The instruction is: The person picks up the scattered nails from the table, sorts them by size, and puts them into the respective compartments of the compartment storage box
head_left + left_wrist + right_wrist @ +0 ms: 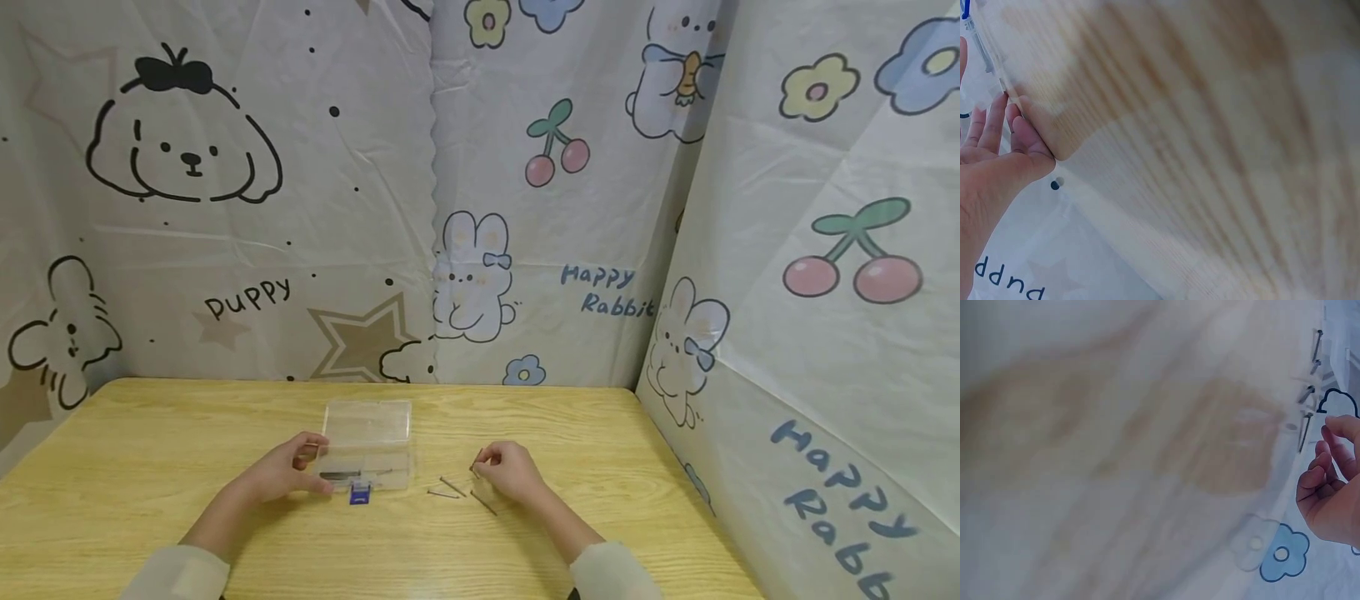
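A clear plastic box [401, 467] with a blue latch [360, 495] at its front sits on the table, its lid [367, 421] raised at the back. Inside lie a few dark thin pieces [341, 475]. My left hand [281, 473] holds the box by its left end, thumb near the front corner and fingers farther back. To the right of the box, my right hand [512, 471] pinches a thin nail [476, 461] between thumb and fingertips. Below that hand are loose nails [483, 502] on the wood, also visible as nails [1305, 432] in the right wrist view.
The wood-grain table [420, 558] ends at a printed cloth backdrop [360, 250] behind. Another printed cloth [825, 350] hangs along the right side. Light sleeves [180, 571] cover both forearms.
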A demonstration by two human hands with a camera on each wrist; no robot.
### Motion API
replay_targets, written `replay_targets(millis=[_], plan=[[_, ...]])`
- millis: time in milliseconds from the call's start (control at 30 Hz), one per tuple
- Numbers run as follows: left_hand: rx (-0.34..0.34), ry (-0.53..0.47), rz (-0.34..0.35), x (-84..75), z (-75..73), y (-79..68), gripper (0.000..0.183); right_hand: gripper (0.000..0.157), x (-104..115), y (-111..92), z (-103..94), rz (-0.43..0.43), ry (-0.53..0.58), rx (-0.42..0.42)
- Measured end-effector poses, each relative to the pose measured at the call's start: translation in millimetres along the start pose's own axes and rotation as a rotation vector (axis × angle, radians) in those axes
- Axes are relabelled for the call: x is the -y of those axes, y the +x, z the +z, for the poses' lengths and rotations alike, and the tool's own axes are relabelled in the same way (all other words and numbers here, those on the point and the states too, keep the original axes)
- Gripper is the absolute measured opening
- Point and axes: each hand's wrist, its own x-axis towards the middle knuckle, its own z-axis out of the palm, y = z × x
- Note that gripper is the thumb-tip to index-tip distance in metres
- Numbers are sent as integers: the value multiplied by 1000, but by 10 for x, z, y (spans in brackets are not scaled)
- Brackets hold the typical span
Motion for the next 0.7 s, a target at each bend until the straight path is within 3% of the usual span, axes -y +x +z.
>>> replay_targets(millis=[400,700], plan=[[2,-3,-14,-19,-12,-12,78,9,-68,-42,40,11,-117,19],[4,-7,-8,-28,-9,-16,79,7,-12,-25,61,-30,-176,45]])
